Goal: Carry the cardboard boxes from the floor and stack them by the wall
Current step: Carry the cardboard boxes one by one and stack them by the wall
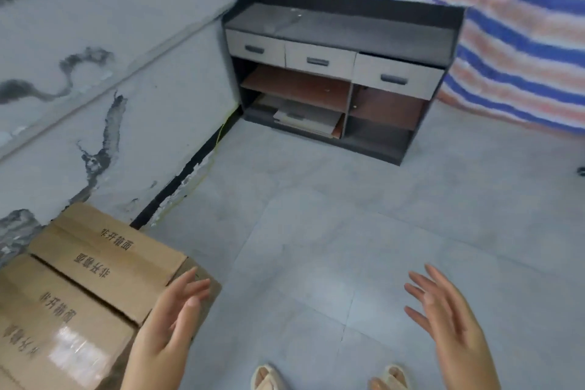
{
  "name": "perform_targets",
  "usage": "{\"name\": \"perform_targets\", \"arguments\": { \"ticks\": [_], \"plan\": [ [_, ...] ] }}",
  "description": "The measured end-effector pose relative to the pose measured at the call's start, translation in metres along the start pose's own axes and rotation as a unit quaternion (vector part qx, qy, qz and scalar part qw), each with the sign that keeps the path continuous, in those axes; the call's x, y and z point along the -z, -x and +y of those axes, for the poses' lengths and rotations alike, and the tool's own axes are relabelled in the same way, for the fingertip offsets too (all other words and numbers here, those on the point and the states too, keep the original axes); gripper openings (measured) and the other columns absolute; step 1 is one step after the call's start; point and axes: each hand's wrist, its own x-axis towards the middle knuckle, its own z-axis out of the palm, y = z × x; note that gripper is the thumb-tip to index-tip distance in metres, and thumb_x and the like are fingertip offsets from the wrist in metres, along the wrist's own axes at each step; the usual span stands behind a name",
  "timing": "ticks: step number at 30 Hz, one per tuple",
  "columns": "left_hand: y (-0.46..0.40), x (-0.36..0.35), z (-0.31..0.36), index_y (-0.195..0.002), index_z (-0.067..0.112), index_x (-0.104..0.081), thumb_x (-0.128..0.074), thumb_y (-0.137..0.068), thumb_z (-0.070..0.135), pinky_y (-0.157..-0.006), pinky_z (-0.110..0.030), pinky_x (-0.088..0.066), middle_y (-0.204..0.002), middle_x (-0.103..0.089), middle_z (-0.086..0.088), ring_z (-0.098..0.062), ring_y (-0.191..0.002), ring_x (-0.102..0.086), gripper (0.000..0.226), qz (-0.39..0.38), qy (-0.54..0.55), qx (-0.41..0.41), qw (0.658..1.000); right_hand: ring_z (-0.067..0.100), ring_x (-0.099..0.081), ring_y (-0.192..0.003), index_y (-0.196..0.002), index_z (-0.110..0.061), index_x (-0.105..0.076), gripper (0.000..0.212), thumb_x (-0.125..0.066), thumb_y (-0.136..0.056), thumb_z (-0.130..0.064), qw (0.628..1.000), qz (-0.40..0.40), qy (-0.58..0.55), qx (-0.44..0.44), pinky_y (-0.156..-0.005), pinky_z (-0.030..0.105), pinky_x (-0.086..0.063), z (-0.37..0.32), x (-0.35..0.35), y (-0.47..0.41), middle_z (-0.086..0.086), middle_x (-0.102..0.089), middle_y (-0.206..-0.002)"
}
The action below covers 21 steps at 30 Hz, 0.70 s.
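A: Item one, hands: my left hand [172,323] and right hand [449,323] spread wide, holding nothing.

B: Item two?

A: Cardboard boxes [95,275], stacked against the wall [95,73] at left. Stiff, taped, probably weighty; I'd grip opposite bottom edges.

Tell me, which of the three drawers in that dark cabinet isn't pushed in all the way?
The right-hand drawer of the cabinet. Its front juts forward, while the left drawer and middle drawer sit flush.

boxes [79,288]: brown cardboard, closed, printed characters on top, one taped
place: side by side against the wall [95,104]
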Motion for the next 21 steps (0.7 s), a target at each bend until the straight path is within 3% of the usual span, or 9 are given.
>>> {"name": "perform_targets", "arguments": {
  "ticks": [4,8,12,17,21],
  "plan": [
    [0.023,-0.076,0.021,-0.119,0.008,-0.058,-0.038,-0.096,-0.003,-0.077,-0.017,-0.052,-0.108,-0.069,-0.012,-0.011,-0.094,-0.067,0.032,-0.069,0.039,0.0,0.997,0.007,-0.067,-0.099,-0.117,-0.029,-0.057,0.037,-0.049,-0.081,-0.023,0.997,0.068,0.027,0.014,-0.081,0.026,-0.054,-0.006,0.087,0.013,-0.002,-0.068,-0.111],
    [0.063,-0.185,0.047,-0.118,0.004,-0.059,-0.037,-0.096,-0.006,-0.075,-0.019,-0.053,-0.106,-0.069,-0.013,-0.012,-0.09,-0.068,0.032,-0.143,0.062,-0.027,0.987,0.009,-0.068,-0.096,-0.117,-0.025,-0.059,0.033,-0.047,-0.089,-0.012,0.988,0.15,0.032,0.007,-0.08,0.026,-0.055,-0.012,0.205,0.03,0.0,-0.069,-0.109],
    [0.113,-0.301,0.074,-0.11,0.014,-0.062,-0.038,-0.095,-0.008,-0.079,-0.022,-0.054,-0.102,-0.071,-0.006,-0.01,-0.09,-0.069,0.036,-0.253,0.062,-0.059,0.964,0.008,-0.067,-0.096,-0.118,-0.025,-0.058,0.032,-0.045,-0.092,-0.009,0.966,0.259,0.016,0.009,-0.08,0.025,-0.054,-0.021,0.325,0.057,-0.003,-0.069,-0.108],
    [0.149,-0.39,0.103,-0.108,0.015,-0.063,-0.037,-0.096,-0.007,-0.075,-0.021,-0.055,-0.101,-0.071,-0.007,-0.011,-0.089,-0.07,0.036,-0.352,0.053,-0.073,0.932,0.011,-0.068,-0.093,-0.123,-0.014,-0.056,0.034,-0.04,-0.096,-0.001,0.927,0.374,-0.021,0.013,-0.075,0.022,-0.056,-0.017,0.41,0.092,0.004,-0.067,-0.111],
    [0.168,-0.451,0.124,-0.107,0.019,-0.064,-0.039,-0.096,-0.004,-0.08,-0.026,-0.055,-0.1,-0.072,-0.005,-0.014,-0.092,-0.069,0.035,-0.412,0.034,-0.102,0.905,0.009,-0.069,-0.091,-0.122,-0.016,-0.056,0.033,-0.04,-0.097,-0.003,0.894,0.447,-0.042,-0.001,-0.072,0.021,-0.057,-0.008,0.452,0.111,0.002,-0.068,-0.109]
  ]
}}
